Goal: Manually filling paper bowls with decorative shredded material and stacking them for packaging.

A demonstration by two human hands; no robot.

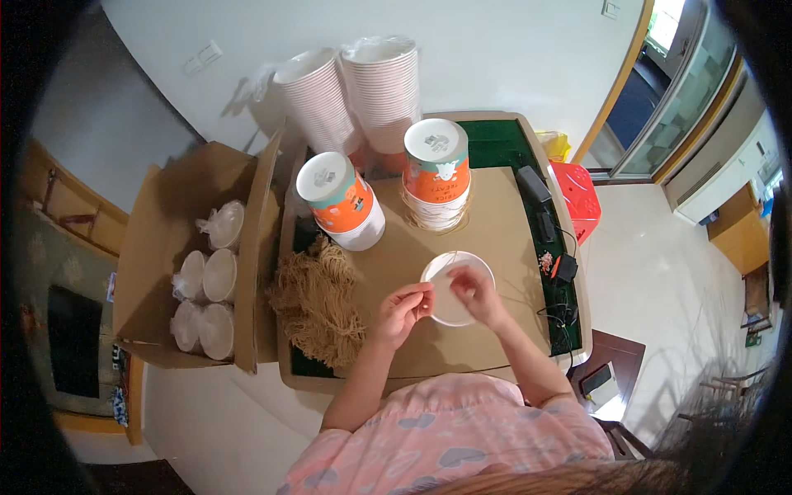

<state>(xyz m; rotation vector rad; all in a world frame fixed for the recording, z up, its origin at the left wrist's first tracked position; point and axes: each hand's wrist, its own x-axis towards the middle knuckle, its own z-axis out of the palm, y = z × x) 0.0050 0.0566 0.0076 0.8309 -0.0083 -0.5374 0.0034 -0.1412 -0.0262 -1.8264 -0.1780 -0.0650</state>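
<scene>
A white paper bucket (440,313) stands mouth up on the cardboard sheet in front of me. My left hand (401,315) is pinched closed at its left rim. Over its opening, my right hand (480,302) has its fingers curled together. Whatever lies between the fingers of either hand is too small to make out. A big bundle of brown twine (318,305) lies to the left of my hands. Beyond it, an upside-down stack of orange and teal printed paper buckets (340,202) leans slightly. Another such stack (437,169) has twine loops around its lower part.
Two tall stacks of white buckets (382,91) in plastic rise at the back. A cardboard box (140,289) on the left holds several wrapped bucket stacks. Black adapters (534,185) and cables line the table's right edge, beside a red stool (577,198).
</scene>
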